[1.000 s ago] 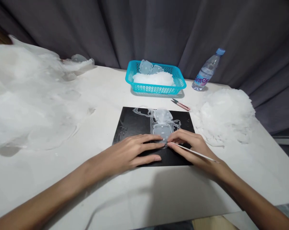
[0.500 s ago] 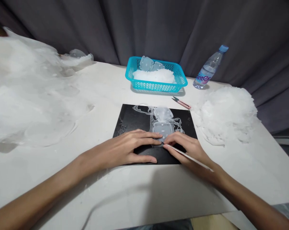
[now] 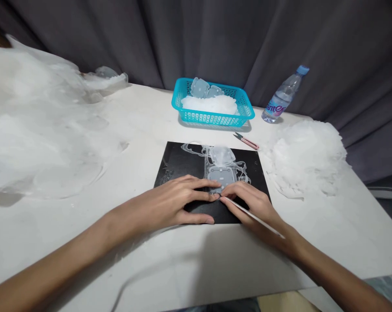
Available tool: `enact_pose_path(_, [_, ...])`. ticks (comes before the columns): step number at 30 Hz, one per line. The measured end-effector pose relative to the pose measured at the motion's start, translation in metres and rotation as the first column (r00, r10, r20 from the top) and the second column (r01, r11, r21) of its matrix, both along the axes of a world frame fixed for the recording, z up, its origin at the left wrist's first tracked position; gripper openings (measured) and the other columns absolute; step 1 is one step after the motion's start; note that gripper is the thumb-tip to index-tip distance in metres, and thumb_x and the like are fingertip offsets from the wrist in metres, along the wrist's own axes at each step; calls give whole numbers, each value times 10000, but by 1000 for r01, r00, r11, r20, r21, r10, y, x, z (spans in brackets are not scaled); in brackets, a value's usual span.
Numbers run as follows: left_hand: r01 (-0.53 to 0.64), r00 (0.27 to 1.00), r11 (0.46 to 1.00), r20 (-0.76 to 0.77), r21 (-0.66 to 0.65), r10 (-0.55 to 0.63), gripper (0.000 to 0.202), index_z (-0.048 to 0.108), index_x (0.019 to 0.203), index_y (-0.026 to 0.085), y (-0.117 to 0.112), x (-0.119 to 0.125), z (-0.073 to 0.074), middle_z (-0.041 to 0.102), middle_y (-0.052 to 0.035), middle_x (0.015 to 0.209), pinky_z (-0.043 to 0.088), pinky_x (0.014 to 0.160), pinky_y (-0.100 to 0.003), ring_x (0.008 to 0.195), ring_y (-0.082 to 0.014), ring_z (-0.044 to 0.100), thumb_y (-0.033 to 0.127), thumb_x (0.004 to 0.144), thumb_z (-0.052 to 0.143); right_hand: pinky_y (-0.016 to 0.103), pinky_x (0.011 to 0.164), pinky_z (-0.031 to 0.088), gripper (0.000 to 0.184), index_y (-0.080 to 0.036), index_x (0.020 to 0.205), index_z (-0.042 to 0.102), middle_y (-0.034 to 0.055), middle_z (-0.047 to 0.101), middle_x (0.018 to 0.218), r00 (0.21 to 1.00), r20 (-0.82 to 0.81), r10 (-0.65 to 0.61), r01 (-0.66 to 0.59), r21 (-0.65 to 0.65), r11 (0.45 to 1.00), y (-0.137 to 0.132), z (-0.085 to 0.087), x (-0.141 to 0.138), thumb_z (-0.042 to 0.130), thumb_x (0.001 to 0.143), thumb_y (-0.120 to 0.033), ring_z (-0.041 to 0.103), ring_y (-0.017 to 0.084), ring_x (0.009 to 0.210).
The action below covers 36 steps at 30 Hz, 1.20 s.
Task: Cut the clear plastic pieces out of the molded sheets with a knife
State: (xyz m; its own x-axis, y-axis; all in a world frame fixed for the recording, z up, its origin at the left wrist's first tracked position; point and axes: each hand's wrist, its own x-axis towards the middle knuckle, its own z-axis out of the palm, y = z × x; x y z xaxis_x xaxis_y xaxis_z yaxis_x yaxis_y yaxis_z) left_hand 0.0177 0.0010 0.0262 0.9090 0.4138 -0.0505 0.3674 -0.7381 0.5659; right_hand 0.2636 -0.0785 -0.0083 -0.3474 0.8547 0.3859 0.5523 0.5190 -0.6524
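Note:
On a black mat (image 3: 183, 162) lies a translucent, rounded-square plastic piece (image 3: 222, 174) with thin strips of clear trim (image 3: 243, 167) curling around it. Just beyond sits a second translucent piece (image 3: 221, 155). My left hand (image 3: 176, 197) rests flat, fingers spread, its fingertips pressing the near edge of the closer piece. Pinched in my right hand (image 3: 251, 201) is a slim white pen-like tool (image 3: 257, 219), its shaft slanting back toward my wrist. The tip meets the piece's near edge beside my left fingertips, where fingers partly hide it.
A turquoise basket (image 3: 215, 122) behind the mat holds white and translucent pieces. Pink-handled snips (image 3: 248, 141) lie before it, and a water bottle (image 3: 282, 97) stands to its right. Heaps of translucent plastic flank the mat, a large left pile (image 3: 36, 125) and a smaller right pile (image 3: 308, 154).
My right hand and the tool have shifted very slightly left along the near edge of the piece. The left hand keeps pressing in nearly the same place.

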Motion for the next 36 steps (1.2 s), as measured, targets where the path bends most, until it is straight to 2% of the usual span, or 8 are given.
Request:
enact_pose_path(5, [0, 1000, 1000, -15, 12, 0, 505, 634, 1460, 355, -1, 0, 3, 512, -11, 1625, 406, 1170, -424, 1432, -312, 523, 535, 988, 662, 344, 887, 565, 110, -208, 1080, 625, 61, 725, 985, 998, 59, 4, -10, 99, 995, -1, -1, -3, 569, 1035, -125, 681, 197, 930])
enact_pose_path(12, [-17, 999, 996, 35, 83, 15, 478, 692, 1392, 339, -1, 1, -2, 578, -9, 1570, 380, 1196, -437, 1408, -304, 545, 571, 975, 663, 359, 861, 570, 126, -195, 1068, 610, 84, 735, 985, 985, 174, 2, -32, 172, 985, 0, 0, -4, 536, 1033, -99, 690, 215, 920])
enact_pose_path(15, [-15, 998, 994, 65, 107, 8, 470, 704, 1370, 322, -2, 1, -4, 591, -15, 1559, 351, 1229, -431, 1415, -287, 556, 567, 970, 673, 366, 855, 567, 146, -197, 1071, 618, 81, 742, 986, 982, 187, 31, -59, 146, 988, -1, 6, 3, 531, 1029, -87, 686, 212, 915])
enact_pose_path(20, [-16, 998, 990, 63, 138, 8, 521, 702, 1363, 302, -5, 2, -5, 579, -30, 1568, 317, 1255, -451, 1402, -291, 578, 619, 950, 669, 369, 870, 567, 138, -210, 1096, 632, 72, 751, 1009, 991, 120, 56, -69, 111, 991, -1, 11, 11, 576, 1025, -106, 685, 208, 937])
enact_pose_path(25, [-22, 1000, 986, 25, 163, 18, 551, 714, 1340, 284, -5, 3, -4, 583, -25, 1564, 339, 1237, -475, 1417, -322, 553, 655, 935, 664, 370, 876, 568, 107, -212, 1097, 636, 70, 753, 1006, 990, 121, 77, -89, 99, 991, 4, 6, 10, 581, 1038, -141, 691, 205, 936])
enact_pose_path(29, [-24, 998, 990, 54, 142, 16, 520, 719, 1334, 300, -5, 3, -3, 596, -16, 1553, 339, 1244, -456, 1403, -303, 573, 630, 934, 685, 374, 895, 569, 108, -212, 1103, 647, 73, 758, 1013, 986, 146, 75, -91, 106, 990, 7, 2, 9, 560, 1055, -170, 687, 204, 945])
enact_pose_path(33, [-29, 999, 990, 46, 135, 23, 514, 707, 1354, 319, -4, 2, -4, 587, -7, 1562, 341, 1243, -449, 1411, -294, 566, 629, 946, 669, 380, 878, 587, 142, -210, 1110, 665, 84, 767, 1012, 978, 180, 108, -131, 121, 984, 9, 6, 16, 534, 1063, -181, 705, 216, 948])
enact_pose_path(36, [-31, 999, 990, 35, 140, 26, 548, 707, 1356, 307, -4, 2, -6, 576, -12, 1571, 362, 1225, -475, 1428, -322, 540, 661, 941, 652, 395, 871, 596, 154, -216, 1132, 675, 91, 766, 1021, 975, 173, 139, -155, 81, 985, 9, 11, 27, 543, 1060, -187, 718, 228, 956])
